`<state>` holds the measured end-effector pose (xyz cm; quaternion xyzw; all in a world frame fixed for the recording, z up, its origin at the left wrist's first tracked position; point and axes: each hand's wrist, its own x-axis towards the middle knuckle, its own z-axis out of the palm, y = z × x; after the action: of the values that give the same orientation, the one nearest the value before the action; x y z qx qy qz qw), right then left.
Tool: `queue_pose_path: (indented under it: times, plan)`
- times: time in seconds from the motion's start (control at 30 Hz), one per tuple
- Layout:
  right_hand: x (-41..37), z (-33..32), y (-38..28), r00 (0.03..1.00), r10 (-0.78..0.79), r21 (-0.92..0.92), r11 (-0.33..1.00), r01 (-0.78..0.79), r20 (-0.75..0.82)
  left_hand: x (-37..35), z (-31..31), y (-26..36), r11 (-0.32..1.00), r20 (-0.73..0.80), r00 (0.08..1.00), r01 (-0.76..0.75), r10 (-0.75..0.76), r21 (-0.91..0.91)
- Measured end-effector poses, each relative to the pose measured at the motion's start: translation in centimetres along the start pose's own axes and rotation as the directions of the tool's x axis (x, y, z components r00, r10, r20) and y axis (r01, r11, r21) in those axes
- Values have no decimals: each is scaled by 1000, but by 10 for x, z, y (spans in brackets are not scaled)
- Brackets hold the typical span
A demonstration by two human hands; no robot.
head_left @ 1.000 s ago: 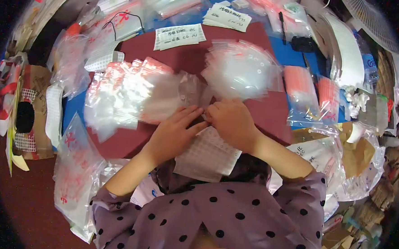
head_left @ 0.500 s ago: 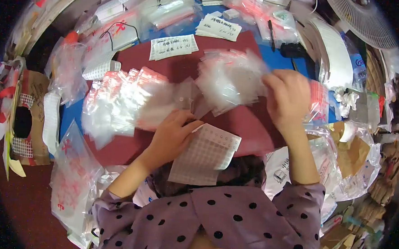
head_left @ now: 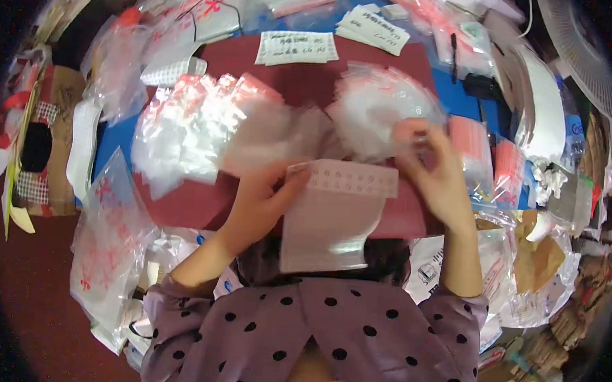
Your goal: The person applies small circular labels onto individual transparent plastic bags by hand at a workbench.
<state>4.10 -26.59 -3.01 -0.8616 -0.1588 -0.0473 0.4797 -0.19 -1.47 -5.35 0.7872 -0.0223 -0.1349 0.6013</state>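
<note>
My left hand (head_left: 268, 196) is closed on the upper left edge of a sheet of small labels (head_left: 332, 227), pale with rows of round printed marks along its top. The sheet hangs over the near edge of the dark red board. My right hand (head_left: 435, 170) is above the board, right of the sheet, its fingers curled and smeared by motion. Just behind those fingers lies a fan of clear zip bags (head_left: 372, 111) with red-edged tops. A second spread of shiny clear zip bags (head_left: 191, 130) lies beyond my left hand.
Handwritten paper slips (head_left: 296, 49) lie at the board's back edge, with more slips (head_left: 373, 28) to their right. A black pen (head_left: 454, 57) and stacked red-edged bags (head_left: 471, 148) are on the right. A fan (head_left: 583, 46) stands at the back right; a large plastic bag (head_left: 113, 240) hangs at left.
My right hand has come away from the right edge of the fanned bags, toward the label sheet. My left hand has turned the sheet more level. The whole view has shifted slightly.
</note>
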Motion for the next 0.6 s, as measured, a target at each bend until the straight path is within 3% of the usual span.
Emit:
queue_pose_path:
  times: [0.03, 0.1, 0.23, 0.3, 0.33, 0.4, 0.5, 0.53, 0.6]
  plan:
    - [-1, 4, -14, 989, 19, 73, 997, -30, 146, 0, 4, 2, 1000, -9, 1000, 11, -11, -6]
    - [-4, 13, -21, 921, 71, 197, 968, -157, 383, 0, 9, 6, 983, -39, 999, -27, 20, -182]
    - [1, 11, -6, 881, 105, 16, 992, -127, 462, -3, 5, 11, 954, -41, 996, 59, -75, -293]
    - [1, 6, -8, 851, -68, -97, 986, 138, 521, -6, 7, 10, 792, 15, 992, 112, -129, -600]
    - [3, 5, -15, 847, -69, -96, 986, 140, 528, -7, 6, 8, 789, 10, 991, 112, -133, -604]
    - [7, 6, -30, 922, -207, -5, 975, 221, 327, -6, 8, 5, 930, -41, 999, -12, -3, -369]
    - [11, 35, -45, 954, -191, -66, 975, 211, 231, -5, 14, 4, 938, 15, 994, -97, 108, -333]
    - [11, 44, -45, 918, -334, -135, 921, 366, 215, -6, 13, 1, 936, 8, 994, -99, 108, -338]
    - [11, 55, -48, 891, -371, -175, 890, 422, 264, -8, 7, -9, 942, 146, 989, 50, -1, -333]
